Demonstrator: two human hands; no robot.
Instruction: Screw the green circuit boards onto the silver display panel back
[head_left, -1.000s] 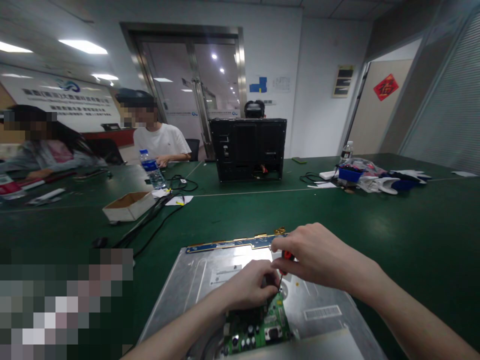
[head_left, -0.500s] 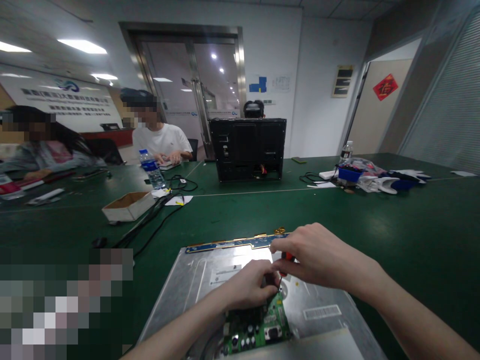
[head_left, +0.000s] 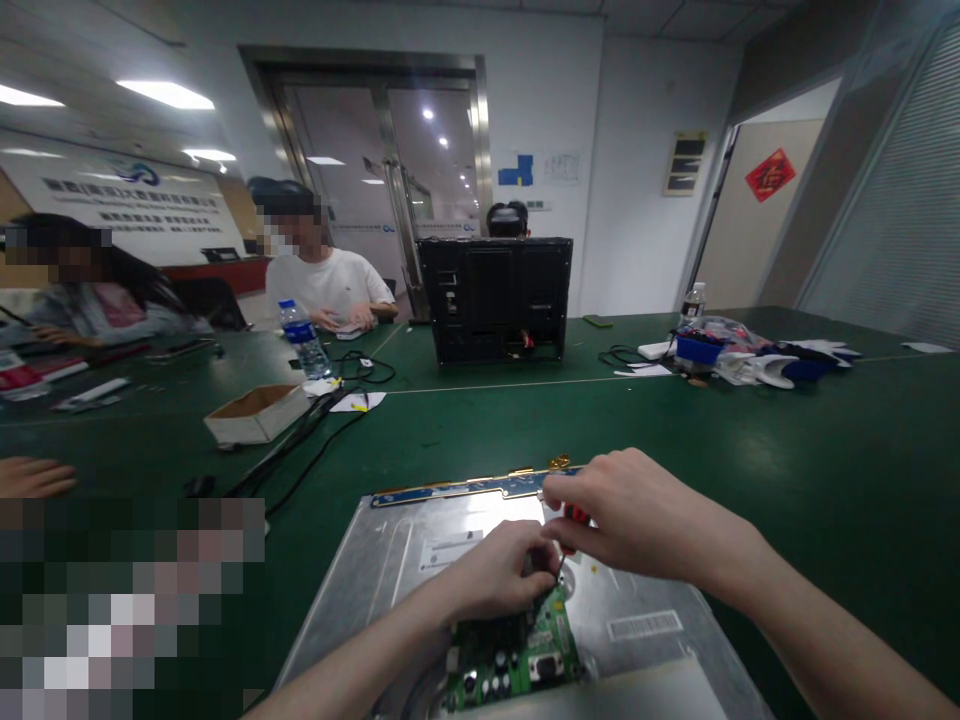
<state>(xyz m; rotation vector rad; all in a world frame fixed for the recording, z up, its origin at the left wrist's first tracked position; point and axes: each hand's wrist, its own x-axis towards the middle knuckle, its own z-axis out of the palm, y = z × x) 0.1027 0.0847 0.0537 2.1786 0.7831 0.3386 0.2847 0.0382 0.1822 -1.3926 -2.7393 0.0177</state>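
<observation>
My right hand [head_left: 630, 515] grips a screwdriver [head_left: 576, 514] with a red and black handle, its shaft pointing down at the upper corner of a green circuit board [head_left: 536, 655]. Close beside the shaft, my left hand [head_left: 510, 568] has its fingers curled together over the board's top edge; whatever they pinch is hidden. The board lies on the silver metal back of a display panel [head_left: 375, 560]. Along the panel's far edge runs a narrow blue circuit strip [head_left: 450, 490], partly covered by my right hand.
Black cables [head_left: 300, 440] and an open cardboard box [head_left: 259, 415] lie to the left, near a water bottle [head_left: 304, 340]. A black monitor casing [head_left: 495, 300] stands across the table. Gloves and bags [head_left: 757, 355] are piled at right. Co-workers sit opposite and at left.
My hands stay almost in place, with the screwdriver handle slightly turned. Another person's hand has come into view at the left edge. The co-worker in white has shifted their hands.
</observation>
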